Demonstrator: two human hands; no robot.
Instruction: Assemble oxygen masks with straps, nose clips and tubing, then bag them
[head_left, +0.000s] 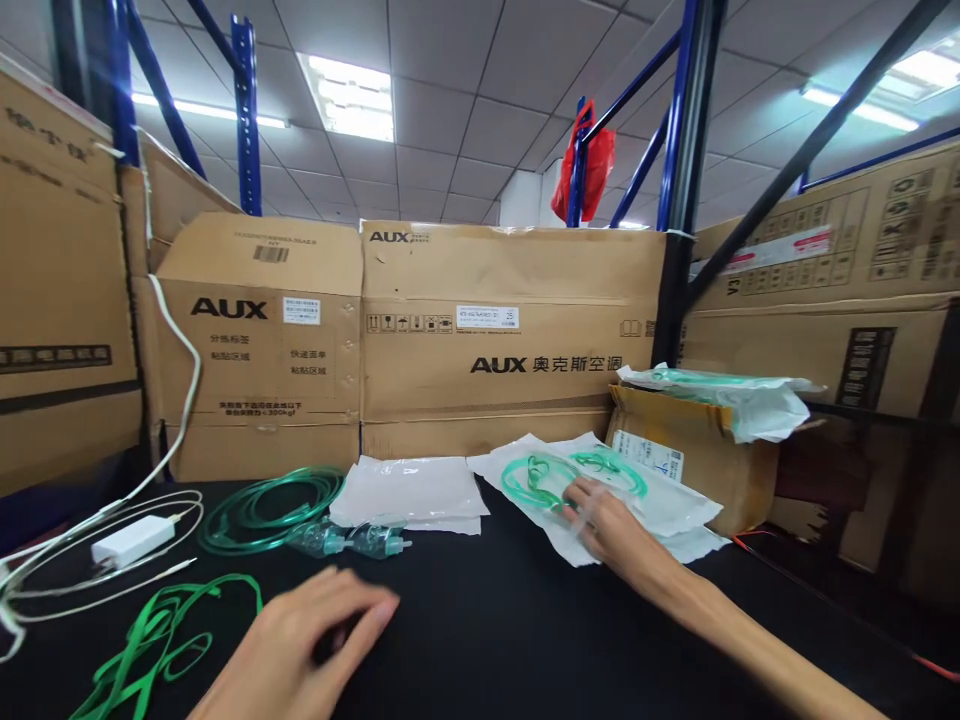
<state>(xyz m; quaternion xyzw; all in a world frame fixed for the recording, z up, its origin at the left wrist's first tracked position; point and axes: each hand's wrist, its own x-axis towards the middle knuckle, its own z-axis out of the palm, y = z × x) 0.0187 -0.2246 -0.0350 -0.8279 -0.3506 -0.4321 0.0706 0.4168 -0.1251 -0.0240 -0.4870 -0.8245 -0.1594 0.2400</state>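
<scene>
My left hand [315, 635] hovers low over the black table with its fingers curled and thumb against the forefinger; nothing shows in it. To the right, my right hand [600, 520] is over white-backed pouches with coiled green tubing [525, 485] inside. Its bent fingers close around something translucent, partly hidden and blurred. Clear green-tinted plastic masks or cups [379, 540] lie left of centre, beside a loose coil of green tubing [262, 510]. Behind them is a white flat pouch stack [412, 490]. Flat green straps [161, 635] are left of my left hand.
Cardboard cartons [487, 330] wall the back of the black table [480, 630]. A small open carton [705, 460] at right carries another tubing pouch [720, 385]. A white adapter [133, 542] with cables lies at left. A dark rack post [679, 200] rises behind.
</scene>
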